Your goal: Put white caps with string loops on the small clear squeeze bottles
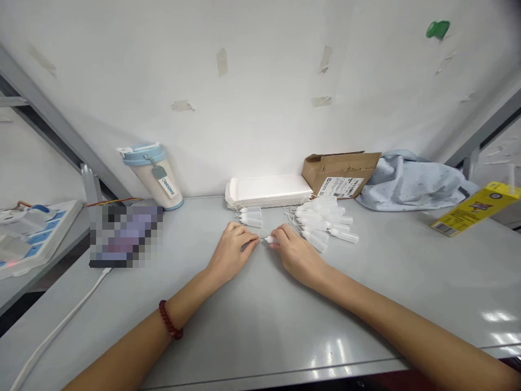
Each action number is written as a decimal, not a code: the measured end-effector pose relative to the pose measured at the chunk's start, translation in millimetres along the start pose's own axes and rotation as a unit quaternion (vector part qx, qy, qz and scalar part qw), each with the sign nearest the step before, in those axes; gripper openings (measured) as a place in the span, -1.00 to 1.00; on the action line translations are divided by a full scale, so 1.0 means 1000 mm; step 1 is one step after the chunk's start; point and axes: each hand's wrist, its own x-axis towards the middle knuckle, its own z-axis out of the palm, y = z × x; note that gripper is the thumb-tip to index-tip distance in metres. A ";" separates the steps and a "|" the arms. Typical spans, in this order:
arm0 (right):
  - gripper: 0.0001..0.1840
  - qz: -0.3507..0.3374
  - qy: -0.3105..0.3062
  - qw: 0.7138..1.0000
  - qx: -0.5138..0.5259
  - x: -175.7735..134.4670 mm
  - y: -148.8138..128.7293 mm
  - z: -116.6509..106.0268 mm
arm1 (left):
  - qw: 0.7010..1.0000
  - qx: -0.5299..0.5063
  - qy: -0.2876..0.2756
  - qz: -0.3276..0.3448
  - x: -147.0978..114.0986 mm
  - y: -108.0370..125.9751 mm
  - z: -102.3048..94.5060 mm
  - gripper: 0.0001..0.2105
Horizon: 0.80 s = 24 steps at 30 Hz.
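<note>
Centrally, right hand (300, 256), translucent tube (271, 239), looped cord (262, 238)

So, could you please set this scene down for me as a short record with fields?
Left hand: fingertips at the string, apparently pinching it
Right hand: holds a bottle, mostly hidden
Bottle groups: small group beyond the left hand; larger pile beyond the right
Along the wall: cup, white stack, carton, cloth
Far right: yellow box
Left wrist: red bracelet
</note>
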 end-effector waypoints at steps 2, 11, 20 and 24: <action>-0.92 -0.002 -0.004 1.000 0.003 0.000 0.000 -0.001 | 1.000 -0.001 0.002 0.004 0.000 -0.001 0.000 -0.85; -0.90 -0.004 -0.029 1.000 -0.011 0.000 -0.001 -0.004 | 0.999 0.003 0.001 0.036 -0.001 -0.003 0.002 -0.84; -0.89 -0.008 -0.033 0.999 0.001 0.002 0.000 -0.003 | 0.998 -0.002 0.007 0.056 -0.001 -0.003 0.002 -0.83; -0.88 -0.025 -0.021 0.999 0.036 0.002 0.002 -0.001 | 0.998 -0.010 0.010 0.059 -0.001 -0.003 0.001 -0.83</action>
